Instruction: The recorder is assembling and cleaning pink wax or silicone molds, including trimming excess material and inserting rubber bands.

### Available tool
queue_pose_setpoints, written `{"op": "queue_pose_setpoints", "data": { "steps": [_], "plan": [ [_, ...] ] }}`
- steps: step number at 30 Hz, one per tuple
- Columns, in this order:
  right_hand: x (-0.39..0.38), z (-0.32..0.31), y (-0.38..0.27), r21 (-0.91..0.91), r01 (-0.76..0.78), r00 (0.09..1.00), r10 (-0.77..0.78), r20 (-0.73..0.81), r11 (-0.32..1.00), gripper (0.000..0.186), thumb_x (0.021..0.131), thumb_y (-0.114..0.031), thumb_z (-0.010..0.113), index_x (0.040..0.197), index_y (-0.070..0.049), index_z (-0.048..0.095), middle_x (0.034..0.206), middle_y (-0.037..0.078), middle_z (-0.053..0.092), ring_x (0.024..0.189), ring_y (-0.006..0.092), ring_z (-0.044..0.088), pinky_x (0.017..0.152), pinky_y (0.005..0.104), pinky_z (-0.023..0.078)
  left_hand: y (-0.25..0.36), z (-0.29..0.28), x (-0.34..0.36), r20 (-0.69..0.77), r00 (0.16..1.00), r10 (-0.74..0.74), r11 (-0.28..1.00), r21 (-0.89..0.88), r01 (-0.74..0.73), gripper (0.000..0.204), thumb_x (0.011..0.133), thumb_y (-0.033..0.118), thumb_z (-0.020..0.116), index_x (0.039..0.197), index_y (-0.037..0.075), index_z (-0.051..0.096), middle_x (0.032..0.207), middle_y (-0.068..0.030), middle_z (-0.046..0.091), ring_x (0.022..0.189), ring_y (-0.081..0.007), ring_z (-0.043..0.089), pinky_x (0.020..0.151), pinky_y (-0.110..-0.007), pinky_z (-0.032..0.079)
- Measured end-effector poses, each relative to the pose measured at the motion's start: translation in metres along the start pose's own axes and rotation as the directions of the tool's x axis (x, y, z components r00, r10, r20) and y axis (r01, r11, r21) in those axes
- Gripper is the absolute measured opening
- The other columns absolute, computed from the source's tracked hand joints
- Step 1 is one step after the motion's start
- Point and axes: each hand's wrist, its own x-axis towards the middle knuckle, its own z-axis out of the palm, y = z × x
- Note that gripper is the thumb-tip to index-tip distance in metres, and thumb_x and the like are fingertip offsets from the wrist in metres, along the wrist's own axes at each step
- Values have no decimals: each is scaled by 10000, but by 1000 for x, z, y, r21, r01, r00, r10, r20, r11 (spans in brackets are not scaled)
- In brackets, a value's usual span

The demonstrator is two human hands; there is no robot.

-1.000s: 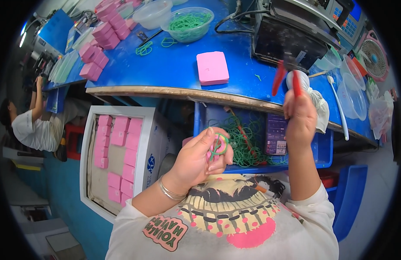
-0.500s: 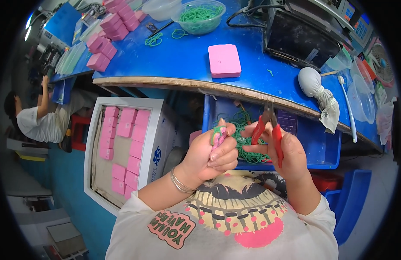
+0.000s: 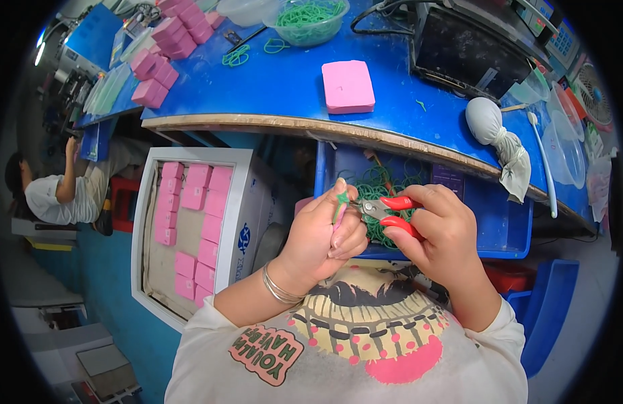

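Note:
Closed in a pinch, my left hand (image 3: 315, 239) holds a small green and pink piece (image 3: 339, 207), most of which the fingers hide. My right hand (image 3: 449, 232) is wrapped round the red handles of a pair of side cutters (image 3: 376, 208). The cutters point left, and their tips meet the green part of the piece at my left fingertips. Whether the blades touch it, I cannot tell. Below and behind both hands, a tangle of thin green strands (image 3: 385, 176) lies in a blue tray (image 3: 493, 232).
A pink block (image 3: 348, 87) sits on the blue bench (image 3: 264, 87). Behind it stands a clear bowl of green strands (image 3: 308, 23). To the right lie a tied cloth bag (image 3: 485, 121) and a toothbrush (image 3: 541, 161). A white-framed box (image 3: 240, 195) of pink blocks stands at left; another person (image 3: 59, 192) sits beyond.
The cutters have swung from upright to pointing left, and their tips have come to the piece. My right fingers have closed round the handles. My left hand has barely moved.

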Motion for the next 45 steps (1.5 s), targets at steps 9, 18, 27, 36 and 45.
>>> {"op": "queue_pose_setpoints", "data": {
  "steps": [9, 18, 27, 36, 45],
  "plan": [
    [5, -2, -1, -60, 48, 999, -48, -2, 997, 297, 617, -256, 756, 620, -10, 590, 888, 133, 619, 726, 261, 583, 582, 322, 477, -2, 8, -3, -142, 981, 132, 978, 182, -105, 253, 973, 290, 376, 863, 95, 493, 426, -1, 344, 331, -92, 267, 352, -230, 207],
    [1, -1, 5, 432, -571, 796, 341, 500, 698, 228, 761, -200, 672, 703, 18, 641, 776, 135, 612, 664, 288, 576, 600, 332, 468, 3, 4, -1, -212, 958, 191, 936, 335, -113, 297, 984, 294, 321, 849, 80, 477, 406, 3, 338, 326, -82, 263, 345, -223, 191],
    [3, 0, -3, 127, -75, 992, 62, 106, 989, 246, 682, -202, 715, 636, 15, 610, 934, 174, 584, 832, 299, 573, 683, 353, 474, 6, -17, -1, 195, 976, -99, 931, -329, 160, 389, 987, 332, 240, 1010, 73, 529, 401, -8, 381, 314, -108, 290, 351, -239, 218],
    [12, -2, -7, -54, 95, 995, -93, 43, 994, 270, 607, -231, 733, 613, -8, 580, 958, 172, 578, 916, 298, 569, 657, 345, 476, 4, -10, -1, 62, 984, -165, 973, -150, 173, 312, 982, 343, 259, 885, 160, 491, 399, -2, 349, 299, -109, 269, 323, -239, 204],
    [10, -5, -2, -140, 162, 977, -139, 162, 977, 254, 585, -249, 732, 624, -53, 575, 842, 84, 566, 765, 221, 547, 563, 321, 438, 2, -10, 0, 75, 979, -191, 970, -137, 199, 289, 979, 312, 266, 863, 167, 488, 402, -2, 341, 301, -110, 263, 326, -233, 194]
  ]
}}
